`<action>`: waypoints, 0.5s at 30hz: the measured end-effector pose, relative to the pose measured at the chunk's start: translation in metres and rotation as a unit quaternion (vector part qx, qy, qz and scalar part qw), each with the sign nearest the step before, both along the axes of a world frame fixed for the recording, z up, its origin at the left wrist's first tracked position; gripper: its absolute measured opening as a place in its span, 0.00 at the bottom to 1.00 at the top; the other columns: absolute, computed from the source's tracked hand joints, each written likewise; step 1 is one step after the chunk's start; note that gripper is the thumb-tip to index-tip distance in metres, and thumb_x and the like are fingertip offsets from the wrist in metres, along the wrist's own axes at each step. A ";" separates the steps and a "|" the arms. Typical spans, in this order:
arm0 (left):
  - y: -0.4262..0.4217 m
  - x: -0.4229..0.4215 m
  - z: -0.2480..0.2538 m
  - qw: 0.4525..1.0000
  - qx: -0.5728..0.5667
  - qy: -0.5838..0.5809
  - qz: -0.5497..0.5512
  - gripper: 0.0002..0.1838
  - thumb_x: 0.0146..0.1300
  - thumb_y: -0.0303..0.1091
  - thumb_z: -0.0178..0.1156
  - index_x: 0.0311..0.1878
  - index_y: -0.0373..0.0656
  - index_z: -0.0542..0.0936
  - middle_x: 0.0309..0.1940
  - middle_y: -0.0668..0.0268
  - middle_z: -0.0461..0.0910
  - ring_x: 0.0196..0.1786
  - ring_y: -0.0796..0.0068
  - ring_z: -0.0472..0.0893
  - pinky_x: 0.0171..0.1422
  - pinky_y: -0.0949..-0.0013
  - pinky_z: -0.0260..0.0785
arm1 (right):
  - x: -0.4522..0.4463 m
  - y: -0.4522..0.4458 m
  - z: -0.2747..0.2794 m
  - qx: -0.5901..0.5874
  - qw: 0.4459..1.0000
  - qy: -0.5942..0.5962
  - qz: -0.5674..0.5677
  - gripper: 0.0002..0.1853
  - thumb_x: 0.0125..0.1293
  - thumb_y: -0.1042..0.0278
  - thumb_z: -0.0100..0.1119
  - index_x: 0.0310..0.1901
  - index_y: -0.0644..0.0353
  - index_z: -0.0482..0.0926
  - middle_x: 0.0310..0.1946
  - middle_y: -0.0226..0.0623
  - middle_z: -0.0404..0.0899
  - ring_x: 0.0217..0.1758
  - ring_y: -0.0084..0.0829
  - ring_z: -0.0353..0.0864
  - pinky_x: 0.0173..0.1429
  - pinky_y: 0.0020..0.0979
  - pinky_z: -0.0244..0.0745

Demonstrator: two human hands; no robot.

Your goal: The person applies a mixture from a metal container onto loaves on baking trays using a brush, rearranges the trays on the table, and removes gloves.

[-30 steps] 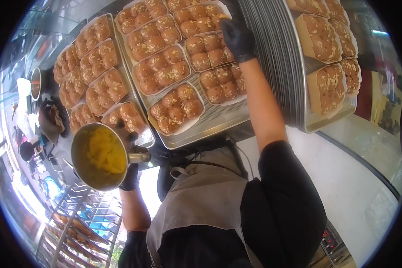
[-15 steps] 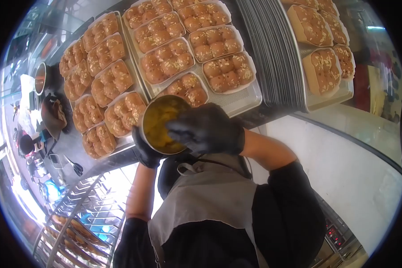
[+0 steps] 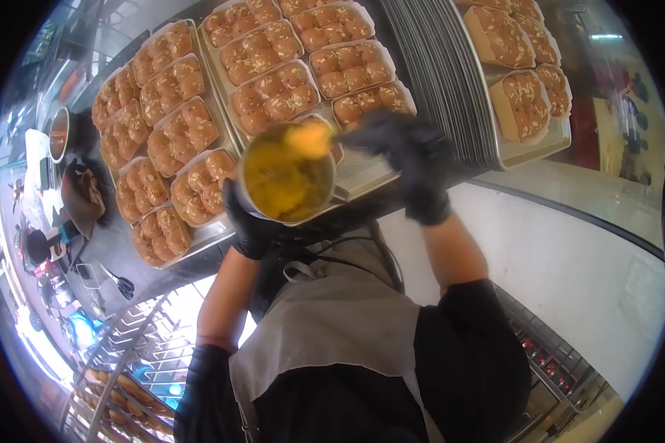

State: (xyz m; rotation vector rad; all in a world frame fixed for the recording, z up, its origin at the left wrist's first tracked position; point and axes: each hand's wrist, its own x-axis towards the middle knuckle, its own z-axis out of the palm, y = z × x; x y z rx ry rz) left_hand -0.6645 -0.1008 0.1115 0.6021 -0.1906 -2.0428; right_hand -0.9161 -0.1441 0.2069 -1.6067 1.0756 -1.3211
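Note:
My left hand (image 3: 249, 225), in a black glove, is closed around the side of a round metal bowl (image 3: 332, 186). The bowl is tilted toward me and holds a yellow, glossy mass. My right hand (image 3: 420, 162), also gloved in black, is blurred by motion at the bowl's right. It grips the dark handle of what looks like a pastry brush (image 3: 312, 140), whose yellow-orange end is over the bowl's far rim. Behind the bowl, rows of glazed buns (image 3: 275, 94) topped with flakes sit in paper trays on a metal tray (image 3: 366, 171).
Another tray of buns (image 3: 171, 88) stands at left. A tall stack of thin trays (image 3: 442, 88) separates the middle tray from a right tray (image 3: 547, 144) of buns. Scissors (image 3: 120, 282) lie at left, above a wire rack (image 3: 137, 354) holding loaves. A round pot (image 3: 60, 134) stands far left.
My right hand has lifted out of the bowl and moved right, bringing the brush's yellow end to the rim. The bowl has shifted slightly right and up in my left hand.

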 end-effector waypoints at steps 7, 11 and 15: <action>-0.036 0.092 -0.040 0.985 0.020 0.048 0.167 0.42 0.69 0.64 0.47 0.76 0.46 0.54 0.72 0.52 0.60 0.71 0.48 0.65 0.71 0.38 0.62 | -0.044 -0.119 -0.062 0.079 0.969 -0.063 -0.226 0.16 0.74 0.58 0.56 0.42 0.65 0.83 0.28 0.35 0.87 0.22 0.16 0.71 0.29 0.19 0.65; -0.063 0.085 0.020 0.987 -0.032 0.127 0.098 0.41 0.70 0.58 0.52 0.76 0.43 0.53 0.66 0.53 0.66 0.65 0.48 0.68 0.60 0.33 0.67 | -0.047 -0.163 -0.138 0.060 0.981 0.027 -0.181 0.14 0.73 0.60 0.56 0.41 0.62 0.84 0.29 0.36 0.88 0.23 0.20 0.78 0.31 0.24 0.72; -0.069 0.088 0.028 0.982 -0.087 0.162 0.051 0.38 0.65 0.45 0.60 0.74 0.45 0.58 0.74 0.54 0.56 0.63 0.53 0.65 0.61 0.52 0.68 | -0.074 -0.170 -0.131 -0.021 0.905 0.287 -0.312 0.10 0.70 0.60 0.59 0.40 0.56 0.84 0.34 0.37 0.87 0.30 0.33 0.86 0.38 0.31 0.79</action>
